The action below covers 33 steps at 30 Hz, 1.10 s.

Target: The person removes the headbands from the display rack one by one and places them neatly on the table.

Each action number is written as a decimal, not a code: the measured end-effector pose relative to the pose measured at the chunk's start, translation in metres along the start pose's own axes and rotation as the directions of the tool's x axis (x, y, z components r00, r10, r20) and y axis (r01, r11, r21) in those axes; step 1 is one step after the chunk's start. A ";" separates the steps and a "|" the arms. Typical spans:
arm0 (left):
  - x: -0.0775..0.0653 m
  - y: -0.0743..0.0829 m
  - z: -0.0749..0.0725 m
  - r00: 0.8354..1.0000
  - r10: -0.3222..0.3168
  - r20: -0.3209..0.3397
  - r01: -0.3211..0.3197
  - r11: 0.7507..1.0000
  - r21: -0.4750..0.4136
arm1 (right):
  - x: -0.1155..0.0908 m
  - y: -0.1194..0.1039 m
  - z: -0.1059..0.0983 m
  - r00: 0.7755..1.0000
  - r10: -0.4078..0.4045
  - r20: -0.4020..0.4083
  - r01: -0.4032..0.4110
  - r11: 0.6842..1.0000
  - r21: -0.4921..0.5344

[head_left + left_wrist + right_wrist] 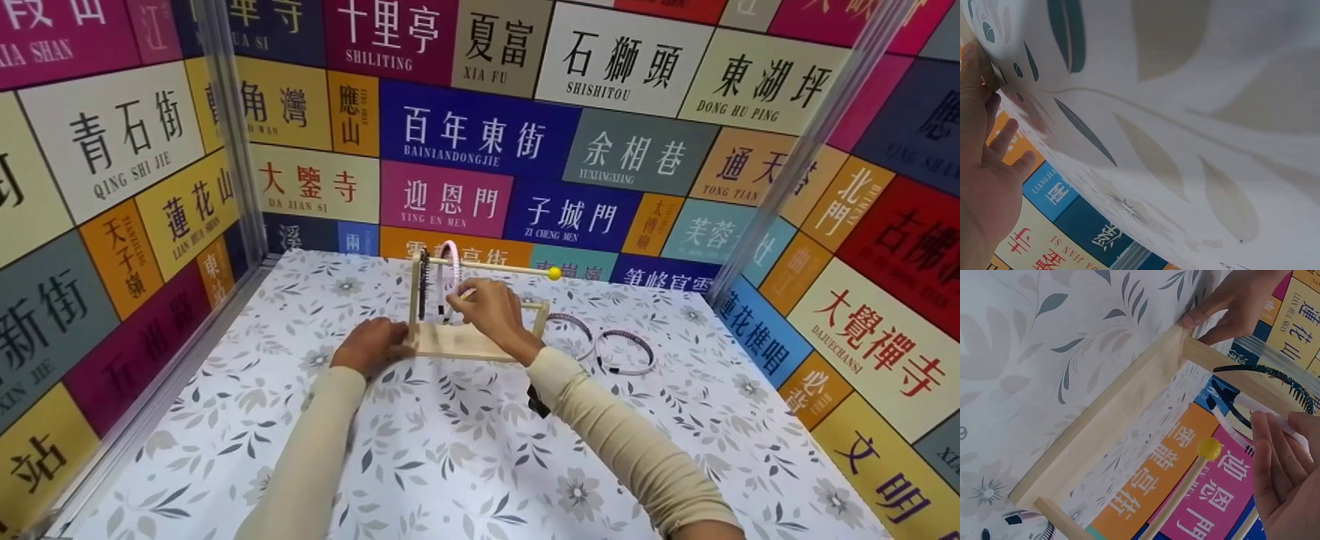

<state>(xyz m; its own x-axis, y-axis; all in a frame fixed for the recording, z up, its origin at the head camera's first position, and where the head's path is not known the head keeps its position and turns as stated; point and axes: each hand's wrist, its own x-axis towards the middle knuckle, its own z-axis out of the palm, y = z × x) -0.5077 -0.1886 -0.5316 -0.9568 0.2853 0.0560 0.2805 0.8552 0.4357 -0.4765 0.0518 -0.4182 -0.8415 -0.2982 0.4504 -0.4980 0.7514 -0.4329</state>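
A wooden rack (465, 343) with an upright at its left end stands on the patterned table. At its lower left corner my left hand (373, 345) grips the wood, thumb on the base in the right wrist view. My right hand (491, 309) pinches a pale pink headband (451, 259) with dark tips, which stands upright around the upper rod. Beside it, against the upright, a dark toothed headband (1275, 371) hangs on the rack. The upper rod ends in a yellow ball (554, 274). Part of the lower rod is hidden behind my right hand.
Two more headbands lie on the table right of the rack, one nearer the rack (581, 322) and one farther right (649, 350). Printed wall panels (480, 135) rise behind and at both sides. The floral tablecloth (450, 465) spreads in front.
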 end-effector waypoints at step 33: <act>-0.004 0.003 -0.003 0.999 0.026 0.021 -0.025 0.998 -0.052 | -0.009 0.041 -0.060 0.993 0.052 -0.110 -0.049 0.998 0.032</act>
<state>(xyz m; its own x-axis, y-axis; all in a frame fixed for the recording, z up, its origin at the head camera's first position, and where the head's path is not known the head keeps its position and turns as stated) -0.5036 -0.1889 -0.5276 -0.9475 0.3162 0.0484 0.2996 0.8242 0.4806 -0.4766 0.1210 -0.3935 -0.8381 -0.1923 0.5104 -0.4630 0.7456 -0.4793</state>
